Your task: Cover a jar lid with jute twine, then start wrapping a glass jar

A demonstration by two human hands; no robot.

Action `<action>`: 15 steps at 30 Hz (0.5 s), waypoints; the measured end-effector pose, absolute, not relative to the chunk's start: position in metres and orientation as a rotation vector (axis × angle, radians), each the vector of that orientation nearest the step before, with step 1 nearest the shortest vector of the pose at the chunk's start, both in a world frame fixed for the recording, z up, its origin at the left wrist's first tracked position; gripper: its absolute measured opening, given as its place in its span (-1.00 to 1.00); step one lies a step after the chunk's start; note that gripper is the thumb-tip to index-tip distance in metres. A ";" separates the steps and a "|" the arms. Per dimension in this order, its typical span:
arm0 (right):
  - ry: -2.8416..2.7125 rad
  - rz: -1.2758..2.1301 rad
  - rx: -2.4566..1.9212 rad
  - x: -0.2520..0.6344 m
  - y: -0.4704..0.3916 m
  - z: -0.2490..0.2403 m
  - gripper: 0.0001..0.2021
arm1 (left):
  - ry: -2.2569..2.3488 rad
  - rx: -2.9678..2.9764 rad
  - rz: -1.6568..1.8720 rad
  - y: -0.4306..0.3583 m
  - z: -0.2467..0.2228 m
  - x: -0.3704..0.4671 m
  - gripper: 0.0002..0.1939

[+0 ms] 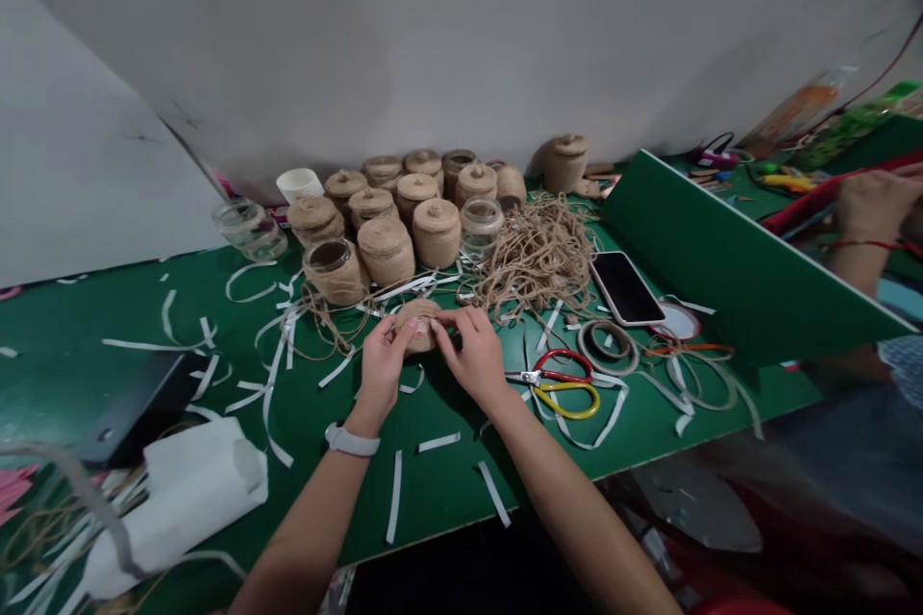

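My left hand [385, 360] and my right hand [472, 351] meet over a small round piece wrapped in twine [418, 310], held between the fingers of both just above the green table. Fingers of each hand are closed on its sides, and a pale patch shows between them. Behind it stand several twine-wrapped jars [386, 250], many with twine lids. A bare glass jar [482, 226] sits beside a tangled heap of loose twine [544, 255]. Scissors with one red and one yellow handle [566, 384] lie right of my right hand.
White strips [274, 375] lie scattered over the green table [324, 490]. At the right are a phone [627, 288], tape rolls [608, 347] and a green divider [750, 269], with another person's hand [876, 202] beyond. A white roll [180, 500] lies at the left.
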State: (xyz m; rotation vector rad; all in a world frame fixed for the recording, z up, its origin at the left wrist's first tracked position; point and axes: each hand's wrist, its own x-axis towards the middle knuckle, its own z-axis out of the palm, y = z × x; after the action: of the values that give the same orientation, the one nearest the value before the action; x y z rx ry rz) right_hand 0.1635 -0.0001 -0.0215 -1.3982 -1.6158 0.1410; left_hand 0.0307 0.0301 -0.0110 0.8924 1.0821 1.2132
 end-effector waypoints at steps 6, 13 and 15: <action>-1.602 0.146 -1.382 0.164 0.000 -0.022 -0.86 | 1.035 0.872 1.192 0.028 -0.008 0.032 -0.66; -1.617 0.127 -1.383 0.164 0.000 -0.022 -0.85 | 1.031 0.850 1.159 0.028 -0.006 0.032 -0.68; -1.626 0.132 -1.385 0.164 0.000 -0.021 -0.84 | 1.042 0.871 1.147 0.029 -0.007 0.031 -0.68</action>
State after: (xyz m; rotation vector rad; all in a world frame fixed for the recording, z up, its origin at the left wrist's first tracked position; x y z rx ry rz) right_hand 0.1642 -0.0002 -0.0215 -1.3853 -1.6257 0.1317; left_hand 0.0310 0.0288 -0.0074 0.8715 1.0418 1.1467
